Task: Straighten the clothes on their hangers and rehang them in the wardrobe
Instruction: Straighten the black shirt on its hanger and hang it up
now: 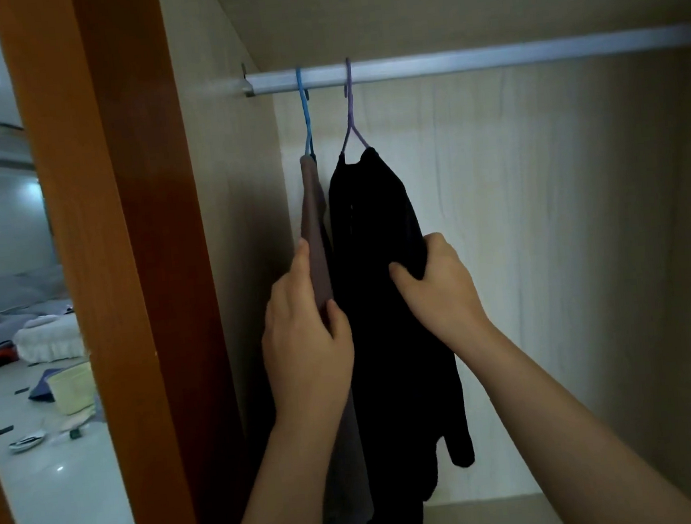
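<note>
Head view showed the left hand (307,340) pinching the brown garment (313,223) and the right hand (438,291) gripping the black garment (375,238), both hung at the rail's (485,59) left end, where a sharp downward tug was judged liable to drag either off the blue hanger (305,115) or purple hanger (350,111).

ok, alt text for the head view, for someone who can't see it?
Two bare hands reach into an open wardrobe: the left hand grips a brown garment on a blue hanger, the right hand grips a black garment on a purple hanger beside it. Both hangers hang at the left end of a metal rail.
</note>
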{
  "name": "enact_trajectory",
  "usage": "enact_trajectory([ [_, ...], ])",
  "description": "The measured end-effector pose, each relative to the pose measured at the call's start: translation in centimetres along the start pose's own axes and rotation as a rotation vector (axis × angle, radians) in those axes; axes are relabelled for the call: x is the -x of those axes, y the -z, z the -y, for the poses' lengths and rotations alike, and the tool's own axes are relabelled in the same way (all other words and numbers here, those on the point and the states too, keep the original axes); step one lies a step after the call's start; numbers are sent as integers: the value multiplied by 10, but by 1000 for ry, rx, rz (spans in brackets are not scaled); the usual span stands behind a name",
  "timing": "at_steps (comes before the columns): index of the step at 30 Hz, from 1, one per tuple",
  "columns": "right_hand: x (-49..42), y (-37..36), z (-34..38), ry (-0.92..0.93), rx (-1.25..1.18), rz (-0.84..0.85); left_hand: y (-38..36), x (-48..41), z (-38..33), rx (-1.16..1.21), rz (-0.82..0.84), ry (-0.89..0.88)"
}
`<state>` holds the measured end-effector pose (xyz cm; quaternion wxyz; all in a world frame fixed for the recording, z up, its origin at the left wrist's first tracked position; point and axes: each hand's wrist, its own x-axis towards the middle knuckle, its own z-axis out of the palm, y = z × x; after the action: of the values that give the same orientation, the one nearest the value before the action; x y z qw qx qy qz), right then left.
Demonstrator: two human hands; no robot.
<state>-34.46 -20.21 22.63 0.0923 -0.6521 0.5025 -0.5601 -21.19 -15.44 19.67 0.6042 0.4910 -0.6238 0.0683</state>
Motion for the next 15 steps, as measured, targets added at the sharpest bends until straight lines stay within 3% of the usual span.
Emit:
enact_trajectory([
  [5,88,5,-54,-93,23,121,2,62,11,-8,32,56],
  [15,264,-25,-196,-609,355,596,12,232,79,-90,506,438],
])
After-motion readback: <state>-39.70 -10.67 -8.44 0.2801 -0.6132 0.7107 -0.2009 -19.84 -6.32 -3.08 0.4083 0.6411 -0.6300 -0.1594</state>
